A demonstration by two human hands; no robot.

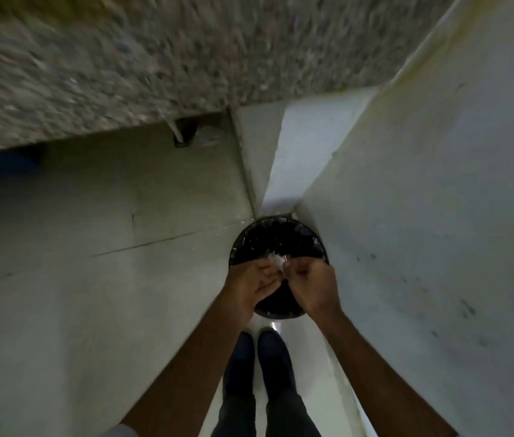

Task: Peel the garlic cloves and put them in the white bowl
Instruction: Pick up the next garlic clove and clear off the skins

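Both of my hands hang over a round black bin [299,238] that stands on the floor. My left hand [251,283] is cupped palm up, with a small clump of white garlic skins [276,261] at its fingertips. My right hand [310,287] is curled and pinches at those skins from the right. I cannot tell whether a clove lies under the skins. Pale scraps lie inside the bin. The white bowl is out of view.
A speckled stone counter [123,67] runs across the top, with a pale cabinet front [91,216] below it. A white wall [438,216] rises on the right. My two dark shoes [258,364] stand on the white floor just behind the bin.
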